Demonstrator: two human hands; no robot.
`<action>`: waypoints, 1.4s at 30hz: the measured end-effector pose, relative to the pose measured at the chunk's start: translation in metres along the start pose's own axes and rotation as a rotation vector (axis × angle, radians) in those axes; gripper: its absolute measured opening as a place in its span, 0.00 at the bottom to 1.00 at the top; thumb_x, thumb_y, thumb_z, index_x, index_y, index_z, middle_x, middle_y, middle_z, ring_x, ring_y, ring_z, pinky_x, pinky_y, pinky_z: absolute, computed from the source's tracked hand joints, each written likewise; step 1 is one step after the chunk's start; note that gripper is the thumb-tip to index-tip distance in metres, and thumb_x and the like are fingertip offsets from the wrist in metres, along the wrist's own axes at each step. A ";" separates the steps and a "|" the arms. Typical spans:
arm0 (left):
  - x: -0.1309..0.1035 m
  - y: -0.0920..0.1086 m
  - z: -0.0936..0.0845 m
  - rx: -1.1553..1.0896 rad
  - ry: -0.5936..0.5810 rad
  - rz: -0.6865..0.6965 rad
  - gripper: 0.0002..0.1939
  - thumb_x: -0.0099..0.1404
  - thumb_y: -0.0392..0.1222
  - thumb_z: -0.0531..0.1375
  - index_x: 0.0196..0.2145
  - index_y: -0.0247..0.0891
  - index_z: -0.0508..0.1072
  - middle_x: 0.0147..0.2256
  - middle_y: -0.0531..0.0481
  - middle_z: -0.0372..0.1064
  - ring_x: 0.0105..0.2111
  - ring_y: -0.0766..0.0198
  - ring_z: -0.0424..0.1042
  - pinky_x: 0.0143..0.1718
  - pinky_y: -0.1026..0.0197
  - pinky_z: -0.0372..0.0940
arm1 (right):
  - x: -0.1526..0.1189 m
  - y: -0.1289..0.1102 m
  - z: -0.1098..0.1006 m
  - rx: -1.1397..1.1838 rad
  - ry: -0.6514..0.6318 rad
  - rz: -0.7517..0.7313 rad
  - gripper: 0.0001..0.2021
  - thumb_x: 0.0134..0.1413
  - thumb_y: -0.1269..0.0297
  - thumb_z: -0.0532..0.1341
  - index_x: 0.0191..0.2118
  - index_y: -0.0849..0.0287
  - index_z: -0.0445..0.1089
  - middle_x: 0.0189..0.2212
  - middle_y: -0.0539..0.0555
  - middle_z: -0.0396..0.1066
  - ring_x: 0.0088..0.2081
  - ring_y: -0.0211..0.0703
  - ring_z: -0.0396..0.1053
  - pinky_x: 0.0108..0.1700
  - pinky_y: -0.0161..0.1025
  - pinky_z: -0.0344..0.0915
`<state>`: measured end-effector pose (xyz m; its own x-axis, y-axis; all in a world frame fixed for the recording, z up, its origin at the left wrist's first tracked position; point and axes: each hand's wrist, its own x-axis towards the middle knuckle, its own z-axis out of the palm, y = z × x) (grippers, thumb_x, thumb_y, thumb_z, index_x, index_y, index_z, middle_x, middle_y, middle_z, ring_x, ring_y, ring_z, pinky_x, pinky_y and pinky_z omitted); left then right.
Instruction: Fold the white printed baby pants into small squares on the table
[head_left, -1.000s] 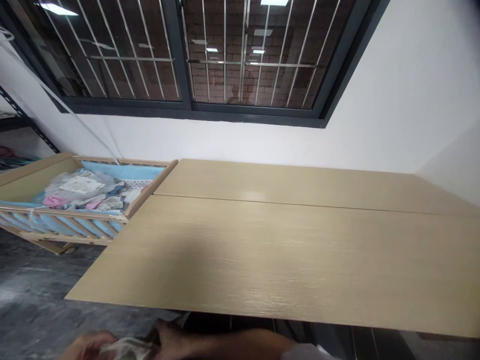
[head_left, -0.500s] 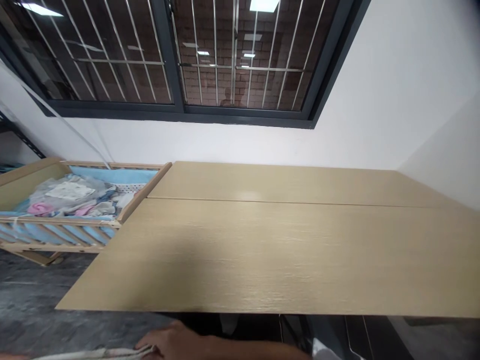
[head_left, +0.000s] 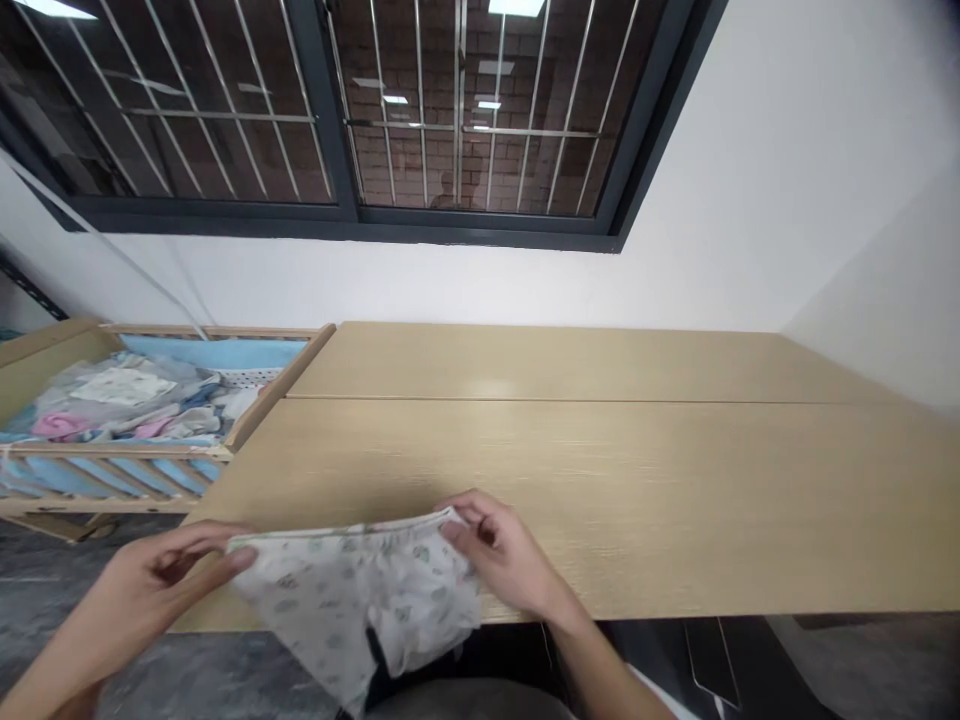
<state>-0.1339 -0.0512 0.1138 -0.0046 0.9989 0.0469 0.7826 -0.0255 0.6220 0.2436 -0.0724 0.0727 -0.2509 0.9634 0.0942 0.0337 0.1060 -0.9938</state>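
Observation:
A pair of small white baby pants (head_left: 360,575) with a faint printed pattern hangs stretched between my two hands. The waistband is at the top, and the legs dangle over the front edge of the wooden table (head_left: 600,500). My left hand (head_left: 169,580) pinches the left end of the waistband between thumb and fingers. At the other end, my right hand (head_left: 506,555) grips the waistband the same way. The lower part of one leg reaches the bottom of the view.
On the left, against the table, stands a wooden crib (head_left: 281,395) with blue lining, holding a pile of clothes (head_left: 131,400) and clear plastic. Behind runs a white wall (head_left: 480,285) under a barred window (head_left: 480,130). Dark things (head_left: 675,660) lie below the table's front edge.
Both hands have risen from the bottom edge into view with the baby pants, now spread between them at the table's front edge. The view has shifted slightly.

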 end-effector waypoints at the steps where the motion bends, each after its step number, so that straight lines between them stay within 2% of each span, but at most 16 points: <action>1: 0.012 0.014 0.006 -0.051 -0.059 0.022 0.29 0.51 0.73 0.65 0.32 0.44 0.82 0.38 0.48 0.81 0.39 0.51 0.78 0.40 0.60 0.73 | 0.002 -0.001 -0.013 -0.033 0.034 -0.017 0.19 0.62 0.45 0.62 0.45 0.56 0.73 0.27 0.49 0.63 0.27 0.38 0.58 0.29 0.36 0.58; 3: 0.032 0.041 0.020 -0.132 -0.156 0.090 0.25 0.54 0.68 0.66 0.34 0.43 0.81 0.39 0.48 0.81 0.40 0.53 0.78 0.40 0.61 0.71 | 0.009 -0.002 -0.039 -0.101 0.087 -0.035 0.18 0.62 0.45 0.61 0.45 0.56 0.73 0.26 0.48 0.60 0.27 0.37 0.55 0.27 0.35 0.55; 5: 0.051 0.061 0.035 -0.164 -0.194 0.169 0.23 0.57 0.65 0.65 0.35 0.43 0.80 0.39 0.48 0.80 0.40 0.54 0.77 0.39 0.63 0.70 | 0.018 0.001 -0.060 -0.143 0.109 -0.027 0.18 0.62 0.46 0.62 0.44 0.56 0.72 0.25 0.47 0.59 0.25 0.36 0.53 0.25 0.35 0.52; 8: 0.082 0.074 0.060 -0.168 -0.224 0.267 0.23 0.60 0.65 0.63 0.36 0.41 0.79 0.36 0.48 0.79 0.37 0.57 0.75 0.39 0.63 0.69 | 0.039 0.014 -0.087 -0.159 0.115 0.012 0.17 0.60 0.47 0.63 0.43 0.57 0.71 0.25 0.47 0.61 0.25 0.36 0.55 0.27 0.35 0.53; 11: 0.118 0.073 0.087 -0.124 -0.219 0.322 0.23 0.61 0.64 0.61 0.37 0.40 0.79 0.34 0.49 0.77 0.33 0.60 0.73 0.36 0.62 0.67 | 0.066 0.033 -0.108 -0.224 0.124 0.018 0.16 0.59 0.49 0.63 0.37 0.59 0.70 0.28 0.49 0.65 0.28 0.38 0.60 0.32 0.37 0.57; 13: 0.142 0.069 0.107 -0.104 -0.183 0.293 0.22 0.61 0.62 0.61 0.37 0.40 0.79 0.34 0.50 0.77 0.33 0.60 0.73 0.36 0.62 0.67 | 0.087 0.048 -0.120 -0.287 0.128 0.006 0.16 0.57 0.50 0.63 0.33 0.59 0.69 0.28 0.49 0.65 0.29 0.38 0.61 0.33 0.37 0.59; 16: 0.175 0.065 0.136 -0.104 -0.108 0.206 0.20 0.59 0.58 0.63 0.39 0.39 0.77 0.35 0.50 0.78 0.36 0.59 0.75 0.37 0.62 0.67 | 0.118 0.071 -0.135 -0.356 0.171 0.009 0.13 0.54 0.52 0.63 0.35 0.59 0.69 0.29 0.50 0.68 0.30 0.40 0.64 0.33 0.37 0.61; 20: 0.213 0.060 0.170 -0.066 -0.036 0.126 0.15 0.58 0.51 0.64 0.39 0.39 0.75 0.37 0.48 0.78 0.38 0.58 0.76 0.39 0.61 0.66 | 0.162 0.102 -0.148 -0.508 0.289 0.096 0.09 0.53 0.59 0.62 0.37 0.58 0.68 0.31 0.50 0.71 0.31 0.40 0.68 0.34 0.35 0.64; 24: 0.248 0.058 0.195 -0.001 -0.017 0.050 0.10 0.61 0.46 0.64 0.38 0.40 0.74 0.40 0.47 0.79 0.40 0.58 0.76 0.40 0.61 0.65 | 0.201 0.124 -0.153 -0.614 0.353 0.155 0.03 0.53 0.66 0.61 0.35 0.57 0.68 0.33 0.51 0.74 0.34 0.40 0.70 0.38 0.35 0.64; 28: 0.276 0.062 0.210 0.062 -0.015 -0.021 0.09 0.65 0.44 0.64 0.42 0.39 0.74 0.44 0.46 0.77 0.45 0.58 0.75 0.44 0.59 0.67 | 0.230 0.135 -0.155 -0.728 0.418 0.225 0.02 0.53 0.68 0.62 0.34 0.57 0.69 0.35 0.52 0.75 0.39 0.43 0.71 0.44 0.38 0.62; 33: 0.285 0.070 0.217 0.135 -0.066 -0.074 0.15 0.70 0.49 0.62 0.49 0.36 0.73 0.48 0.45 0.73 0.46 0.57 0.74 0.49 0.49 0.71 | 0.245 0.144 -0.155 -0.802 0.440 0.308 0.02 0.54 0.67 0.64 0.35 0.56 0.71 0.38 0.53 0.77 0.45 0.46 0.72 0.50 0.41 0.60; 36: 0.278 0.080 0.210 0.170 -0.068 -0.071 0.12 0.69 0.45 0.62 0.47 0.36 0.73 0.47 0.44 0.74 0.47 0.56 0.74 0.49 0.51 0.70 | 0.245 0.147 -0.156 -0.815 0.438 0.342 0.03 0.56 0.65 0.64 0.37 0.55 0.72 0.39 0.52 0.78 0.45 0.45 0.72 0.51 0.41 0.59; 39: 0.258 0.100 0.199 0.205 -0.024 -0.015 0.12 0.68 0.42 0.61 0.48 0.36 0.72 0.50 0.37 0.73 0.53 0.49 0.71 0.53 0.51 0.65 | 0.244 0.145 -0.159 -0.824 0.440 0.354 0.07 0.55 0.62 0.65 0.40 0.54 0.74 0.41 0.52 0.78 0.47 0.46 0.72 0.51 0.41 0.59; 42: 0.211 0.132 0.202 0.228 -0.031 0.120 0.17 0.71 0.45 0.55 0.53 0.36 0.68 0.54 0.33 0.70 0.57 0.46 0.66 0.56 0.48 0.60 | 0.243 0.139 -0.164 -0.822 0.431 0.352 0.11 0.54 0.56 0.66 0.42 0.53 0.74 0.43 0.52 0.79 0.49 0.48 0.72 0.52 0.42 0.59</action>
<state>0.0944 0.1639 0.0474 0.1134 0.9901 0.0833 0.8966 -0.1381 0.4209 0.3460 0.2169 -0.0324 0.2699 0.9626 -0.0229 0.7402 -0.2227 -0.6344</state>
